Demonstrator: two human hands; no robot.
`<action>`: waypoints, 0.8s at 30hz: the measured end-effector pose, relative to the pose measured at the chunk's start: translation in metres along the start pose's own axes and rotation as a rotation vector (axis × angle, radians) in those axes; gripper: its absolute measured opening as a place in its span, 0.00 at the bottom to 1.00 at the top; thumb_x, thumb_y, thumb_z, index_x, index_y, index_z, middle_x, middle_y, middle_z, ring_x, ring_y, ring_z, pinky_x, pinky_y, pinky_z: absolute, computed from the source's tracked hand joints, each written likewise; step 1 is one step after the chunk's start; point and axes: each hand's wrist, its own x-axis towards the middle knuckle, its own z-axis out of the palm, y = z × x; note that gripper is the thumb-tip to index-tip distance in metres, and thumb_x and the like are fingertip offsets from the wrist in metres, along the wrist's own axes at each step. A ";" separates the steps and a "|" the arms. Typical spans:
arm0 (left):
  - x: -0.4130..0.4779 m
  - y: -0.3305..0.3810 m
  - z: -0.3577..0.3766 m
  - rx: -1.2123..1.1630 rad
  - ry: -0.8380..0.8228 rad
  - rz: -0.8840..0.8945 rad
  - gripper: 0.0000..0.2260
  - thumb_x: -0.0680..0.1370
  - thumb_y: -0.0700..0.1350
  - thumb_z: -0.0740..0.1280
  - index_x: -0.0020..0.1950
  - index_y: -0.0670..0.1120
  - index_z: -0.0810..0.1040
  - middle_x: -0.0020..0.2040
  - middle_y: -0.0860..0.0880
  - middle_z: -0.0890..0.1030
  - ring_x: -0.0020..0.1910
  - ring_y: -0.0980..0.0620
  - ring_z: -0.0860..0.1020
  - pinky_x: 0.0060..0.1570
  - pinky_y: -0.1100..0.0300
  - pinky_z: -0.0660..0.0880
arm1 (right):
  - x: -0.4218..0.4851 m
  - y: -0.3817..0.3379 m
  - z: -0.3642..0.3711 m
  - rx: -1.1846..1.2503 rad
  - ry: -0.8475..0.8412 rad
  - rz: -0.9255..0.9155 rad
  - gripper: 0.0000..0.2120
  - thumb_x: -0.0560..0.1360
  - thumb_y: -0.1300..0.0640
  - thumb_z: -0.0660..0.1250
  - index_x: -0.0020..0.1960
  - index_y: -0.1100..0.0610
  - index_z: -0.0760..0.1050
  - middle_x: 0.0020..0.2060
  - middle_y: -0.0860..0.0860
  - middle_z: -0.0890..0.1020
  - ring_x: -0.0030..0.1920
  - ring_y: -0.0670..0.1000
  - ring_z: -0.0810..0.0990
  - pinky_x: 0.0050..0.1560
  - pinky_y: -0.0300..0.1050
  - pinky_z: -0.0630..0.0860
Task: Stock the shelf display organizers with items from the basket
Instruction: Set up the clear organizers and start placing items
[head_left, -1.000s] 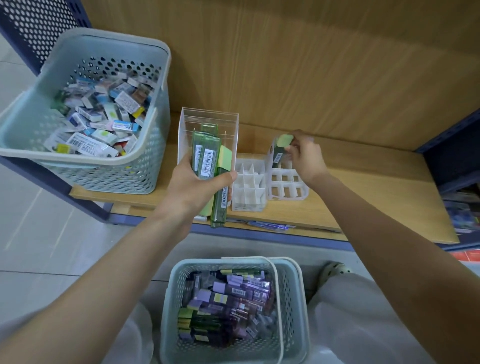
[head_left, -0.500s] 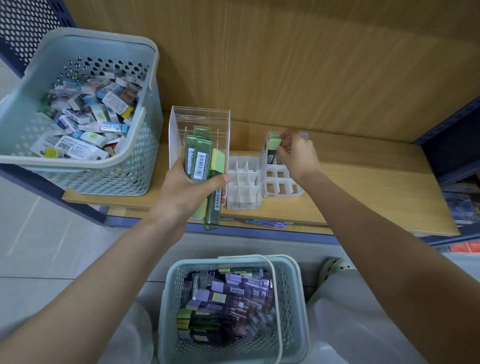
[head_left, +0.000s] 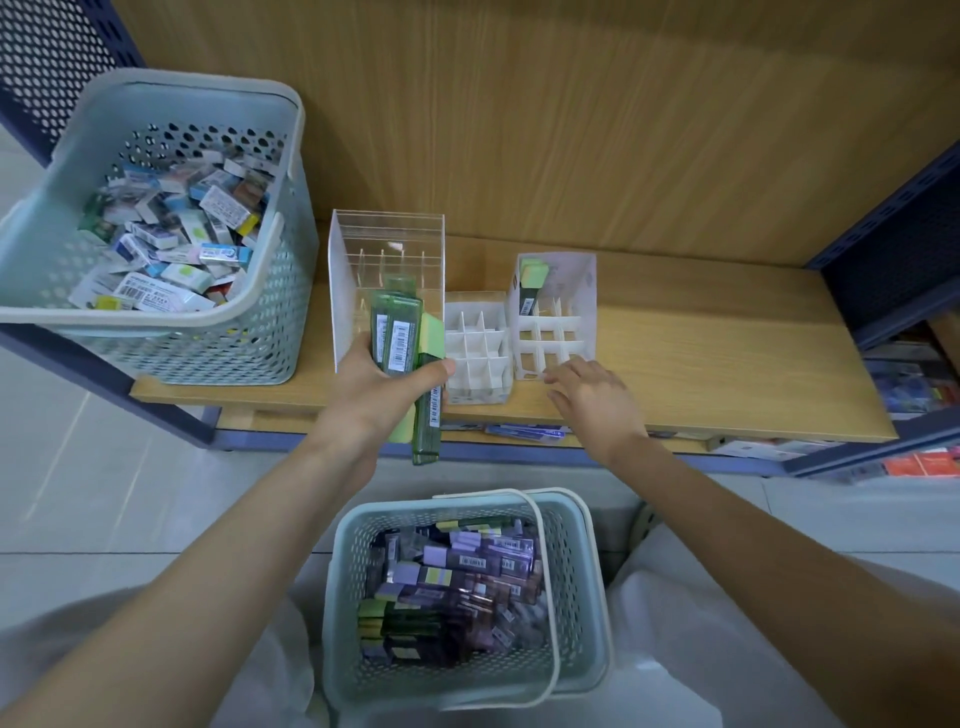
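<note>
A bundle of green boxes (head_left: 396, 338) is gripped in the left hand (head_left: 382, 387), with fingers and thumb curled round it, in front of the clear organizer (head_left: 387, 244) on the wooden shelf (head_left: 701, 353). The right hand (head_left: 592, 397) is held with fingers loosely extended, grasping nothing, just before the right grid organizer (head_left: 553, 338). One green-capped box (head_left: 532, 283) is seated upright in that organizer's rear-left cell. The basket (head_left: 348, 597) of further boxes is located on the floor below the hands.
</note>
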 end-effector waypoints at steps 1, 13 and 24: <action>-0.003 -0.004 0.002 -0.003 -0.011 -0.010 0.16 0.70 0.42 0.74 0.55 0.44 0.75 0.46 0.47 0.82 0.46 0.47 0.81 0.55 0.49 0.76 | 0.000 -0.002 0.000 -0.009 -0.010 0.006 0.14 0.80 0.58 0.60 0.65 0.57 0.71 0.60 0.54 0.75 0.62 0.55 0.72 0.59 0.47 0.66; -0.025 -0.042 0.009 0.017 -0.048 -0.073 0.18 0.70 0.43 0.74 0.57 0.44 0.73 0.47 0.42 0.81 0.48 0.43 0.79 0.54 0.55 0.73 | 0.003 -0.016 -0.005 -0.179 -0.135 0.034 0.29 0.72 0.71 0.65 0.69 0.54 0.66 0.62 0.55 0.69 0.59 0.55 0.73 0.63 0.46 0.65; -0.047 -0.042 0.023 -0.186 -0.033 -0.117 0.17 0.75 0.50 0.68 0.60 0.43 0.75 0.48 0.44 0.83 0.46 0.45 0.82 0.57 0.46 0.76 | -0.049 -0.081 -0.052 0.779 -0.141 0.095 0.17 0.79 0.54 0.61 0.66 0.58 0.68 0.53 0.49 0.76 0.45 0.45 0.78 0.44 0.37 0.77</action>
